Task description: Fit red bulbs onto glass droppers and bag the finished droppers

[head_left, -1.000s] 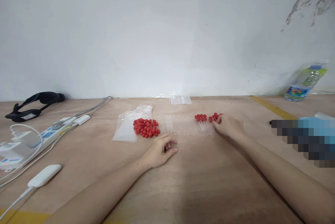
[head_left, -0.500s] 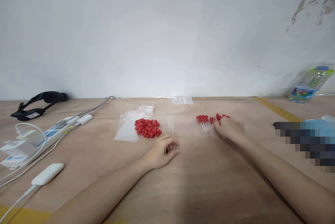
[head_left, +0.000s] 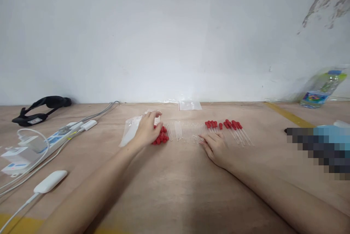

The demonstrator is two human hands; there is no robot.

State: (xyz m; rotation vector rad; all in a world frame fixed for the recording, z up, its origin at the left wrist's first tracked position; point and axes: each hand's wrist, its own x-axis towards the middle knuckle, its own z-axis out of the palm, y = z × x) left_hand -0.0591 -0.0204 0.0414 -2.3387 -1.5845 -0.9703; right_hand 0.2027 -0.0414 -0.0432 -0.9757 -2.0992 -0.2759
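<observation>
My left hand [head_left: 147, 131] is over the pile of red rubber bulbs [head_left: 162, 138], fingers apart and curved, hiding part of the pile. My right hand [head_left: 217, 147] rests at the near ends of a row of clear glass dropper tubes [head_left: 190, 129]. Its thumb and fingertips are pinched around the end of one tube, which tilts a little out of line with the others. Beyond this hand lie several droppers [head_left: 234, 125] with red bulbs on their glass stems, in two groups.
Clear plastic bags [head_left: 128, 131] lie left of the bulbs, another bag [head_left: 190, 105] by the wall. At left are a power strip [head_left: 54, 139] with cables, a white device [head_left: 50, 181] and a black strap [head_left: 41, 110]. A bottle [head_left: 319, 89] leans at the far right.
My right hand has moved left from the capped droppers to the bare glass tubes, uncovering the right-hand group. My left hand has moved forward and left onto the red bulbs.
</observation>
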